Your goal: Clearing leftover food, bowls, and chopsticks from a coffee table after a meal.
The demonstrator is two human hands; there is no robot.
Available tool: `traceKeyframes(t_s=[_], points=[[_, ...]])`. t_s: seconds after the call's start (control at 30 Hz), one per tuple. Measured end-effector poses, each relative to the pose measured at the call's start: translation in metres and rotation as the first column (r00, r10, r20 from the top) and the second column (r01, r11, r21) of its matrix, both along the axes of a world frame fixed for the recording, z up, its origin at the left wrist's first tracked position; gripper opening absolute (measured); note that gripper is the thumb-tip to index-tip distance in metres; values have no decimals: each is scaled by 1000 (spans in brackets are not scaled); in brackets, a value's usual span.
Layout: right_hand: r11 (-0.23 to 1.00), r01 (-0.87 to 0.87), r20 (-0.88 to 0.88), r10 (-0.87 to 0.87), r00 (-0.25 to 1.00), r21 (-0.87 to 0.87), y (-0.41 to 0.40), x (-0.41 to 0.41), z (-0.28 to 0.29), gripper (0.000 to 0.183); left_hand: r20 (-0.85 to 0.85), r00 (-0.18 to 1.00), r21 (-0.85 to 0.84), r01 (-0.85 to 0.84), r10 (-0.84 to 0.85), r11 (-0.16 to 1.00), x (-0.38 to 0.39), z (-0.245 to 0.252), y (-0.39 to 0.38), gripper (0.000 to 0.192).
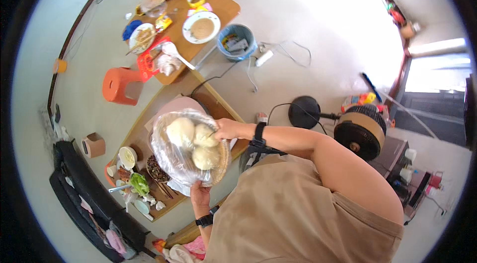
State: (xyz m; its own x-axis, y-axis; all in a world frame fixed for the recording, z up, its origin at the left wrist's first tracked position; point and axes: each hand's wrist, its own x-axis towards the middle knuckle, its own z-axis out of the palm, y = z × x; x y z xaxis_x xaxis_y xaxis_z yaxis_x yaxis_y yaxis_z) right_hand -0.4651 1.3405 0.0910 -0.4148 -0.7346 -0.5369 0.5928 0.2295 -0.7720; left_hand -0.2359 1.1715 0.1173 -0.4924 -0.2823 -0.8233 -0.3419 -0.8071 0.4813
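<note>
Both hands hold a round woven basket (224,158) lined with clear plastic film (164,162), tilted over the low table. Several pale rounded lumps, like dough or buns, lie inside: one big lump (180,132) and others beside it. My right hand (229,129) grips the rim at the upper right. At the lower edge my left hand (200,193) holds the basket, its fingers partly hidden beneath. Behind the basket shows a pink round appliance or pot (179,104). Nearby on the table are a bowl of dark food (156,168), green leaves (139,184) and chopsticks (163,189).
An orange stool (119,86) stands left of a wooden table (223,2) bearing a plate of batter-like food (202,28), bowls and packets. Near it are a lined waste bin (236,43) and a power strip (264,58) with cords. A fan (359,132) stands at right, a black sofa (93,196) at lower left.
</note>
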Motion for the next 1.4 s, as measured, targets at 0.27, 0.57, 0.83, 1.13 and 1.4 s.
traceKeyframes(t_s=[0.27,0.57,0.83,1.13,1.4], points=[[987,-116,31,113,993,115,28,-52,32,40,-95,995,-115,-36,25,993,-48,-1,19,15],[923,258,-115,-234,965,286,54,-240,-53,45,-99,975,-119,-208,197,971,-124,-13,19,33],[701,483,-445,-257,858,524,25,-390,-164,43,-46,950,-147,-311,308,939,-211,-17,25,28],[828,371,-255,-285,924,421,-8,-400,-177,27,11,938,-134,-341,345,931,-247,-37,33,32],[872,313,-158,-272,949,376,-49,-402,-175,29,-38,950,-110,-312,310,944,-255,-50,42,32]])
